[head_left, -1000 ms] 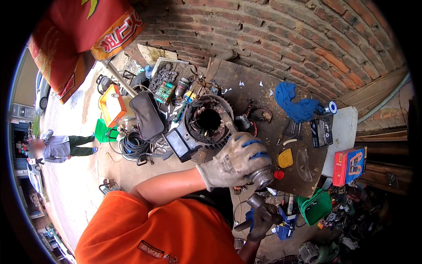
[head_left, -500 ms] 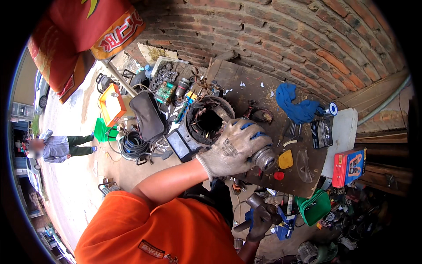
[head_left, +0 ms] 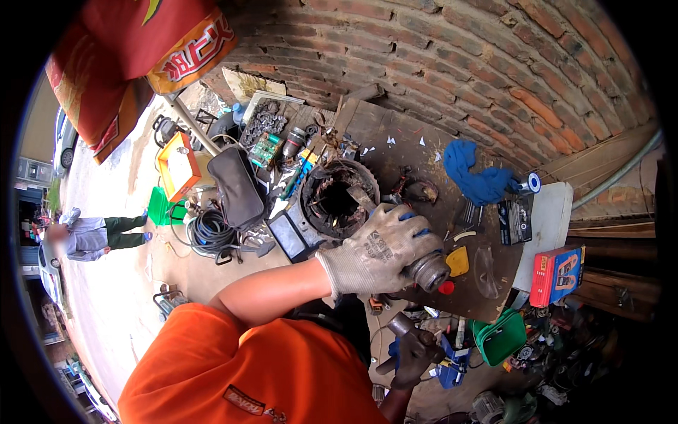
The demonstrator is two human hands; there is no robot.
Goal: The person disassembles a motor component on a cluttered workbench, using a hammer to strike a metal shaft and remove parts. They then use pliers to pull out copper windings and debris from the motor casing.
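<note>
My left hand (head_left: 378,251), in a worn grey-white glove with blue showing at the fingers, is closed around a chisel-like metal tool. The tool's thick, ringed round end (head_left: 429,272) sticks out beside my fingers. On the other side, a flat metal blade (head_left: 362,198) shows at the rim of a motor stator (head_left: 313,205). Dark, ragged windings line the stator around a black central hole. Lower down, my right hand (head_left: 418,357), in a dark glove, grips a hammer (head_left: 401,325). My fingers hide part of it.
On the wooden table (head_left: 395,134) lie a blue cloth (head_left: 470,169), a yellow piece (head_left: 458,261) and a red cap (head_left: 446,287). A red-blue box (head_left: 558,275) stands at right, above a green bin (head_left: 501,338). A brick wall (head_left: 452,56) rises behind. A person (head_left: 88,233) is at far left.
My left hand has shifted slightly downward with the tool, and the blade now shows at the stator's rim. The hammer in my right hand has moved slightly left.
</note>
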